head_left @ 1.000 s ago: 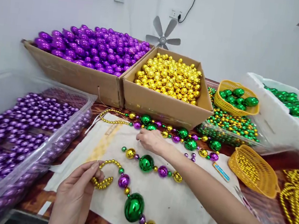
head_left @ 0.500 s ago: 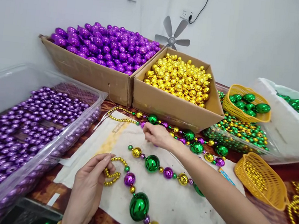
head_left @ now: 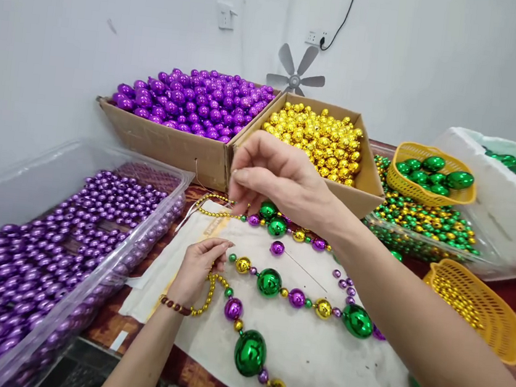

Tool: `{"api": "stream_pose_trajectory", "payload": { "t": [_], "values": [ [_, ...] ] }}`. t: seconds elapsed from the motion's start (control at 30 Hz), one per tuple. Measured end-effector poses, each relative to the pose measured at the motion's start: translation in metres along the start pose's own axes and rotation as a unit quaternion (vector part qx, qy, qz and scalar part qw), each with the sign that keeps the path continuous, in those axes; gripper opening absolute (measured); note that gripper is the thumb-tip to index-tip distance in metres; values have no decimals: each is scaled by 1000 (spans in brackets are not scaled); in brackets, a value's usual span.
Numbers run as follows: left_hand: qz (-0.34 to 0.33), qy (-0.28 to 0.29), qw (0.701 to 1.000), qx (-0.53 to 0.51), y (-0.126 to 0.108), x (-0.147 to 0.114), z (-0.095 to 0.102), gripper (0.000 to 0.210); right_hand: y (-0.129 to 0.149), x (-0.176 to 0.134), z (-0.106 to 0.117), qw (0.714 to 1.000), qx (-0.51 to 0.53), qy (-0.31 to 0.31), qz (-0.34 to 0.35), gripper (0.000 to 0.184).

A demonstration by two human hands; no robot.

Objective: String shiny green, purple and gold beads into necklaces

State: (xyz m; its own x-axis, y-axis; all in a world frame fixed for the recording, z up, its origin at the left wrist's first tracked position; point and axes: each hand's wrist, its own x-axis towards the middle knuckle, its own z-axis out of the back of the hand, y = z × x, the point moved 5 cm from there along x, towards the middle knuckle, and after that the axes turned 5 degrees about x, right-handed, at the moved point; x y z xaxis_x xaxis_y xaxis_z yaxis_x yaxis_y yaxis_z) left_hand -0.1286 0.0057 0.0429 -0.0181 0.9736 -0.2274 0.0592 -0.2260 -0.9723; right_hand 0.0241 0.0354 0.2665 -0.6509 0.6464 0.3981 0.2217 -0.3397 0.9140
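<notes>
My left hand [head_left: 200, 268] is over the white cloth [head_left: 313, 361], thumb and forefinger pinched at the string end of a bead necklace. Its small gold beads [head_left: 210, 290] loop by the wrist; larger purple, gold and green beads [head_left: 250, 353] run toward me. The strand's other row ends in a small green bead [head_left: 232, 258] just beside my left fingertips. My right hand [head_left: 276, 174] is raised before the gold-bead box, fingers curled into a pinch; anything in them is too fine to see. A loose purple bead [head_left: 277, 248] and a thin needle-like rod [head_left: 307, 272] lie below it.
Behind stand cardboard boxes of purple beads [head_left: 194, 102] and gold beads [head_left: 324, 139]. A clear bin of purple beads [head_left: 114, 227] is at left. Yellow baskets [head_left: 430, 191] and a white foam box [head_left: 478, 181] stand at right. A finished-looking strand [head_left: 300, 234] lies at the cloth's back.
My right hand has risen off the cloth to in front of the boxes. My left hand has moved forward and right, close to the green end bead. The view has shifted slightly.
</notes>
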Motion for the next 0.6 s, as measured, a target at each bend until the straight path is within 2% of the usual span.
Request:
{"api": "stream_pose_trajectory", "payload": {
  "t": [0.1, 0.2, 0.33, 0.5, 0.6],
  "values": [
    [11, 35, 999, 32, 3, 4, -4, 28, 4, 24, -8, 999, 35, 16, 10, 7],
    [13, 45, 998, 41, 4, 5, -5, 31, 6, 50, -12, 998, 63, 14, 17, 7],
    [18, 77, 996, 37, 7, 0, -6, 31, -2, 83, -10, 998, 57, 9, 3, 15],
    [29, 107, 993, 34, 13, -6, -4, 31, -38, 115, 11, 999, 29, -39, 8, 10],
    [29, 111, 993, 41, 14, -8, -5, 29, -67, 125, 24, 998, -14, -61, -29, 9]
  ]
}}
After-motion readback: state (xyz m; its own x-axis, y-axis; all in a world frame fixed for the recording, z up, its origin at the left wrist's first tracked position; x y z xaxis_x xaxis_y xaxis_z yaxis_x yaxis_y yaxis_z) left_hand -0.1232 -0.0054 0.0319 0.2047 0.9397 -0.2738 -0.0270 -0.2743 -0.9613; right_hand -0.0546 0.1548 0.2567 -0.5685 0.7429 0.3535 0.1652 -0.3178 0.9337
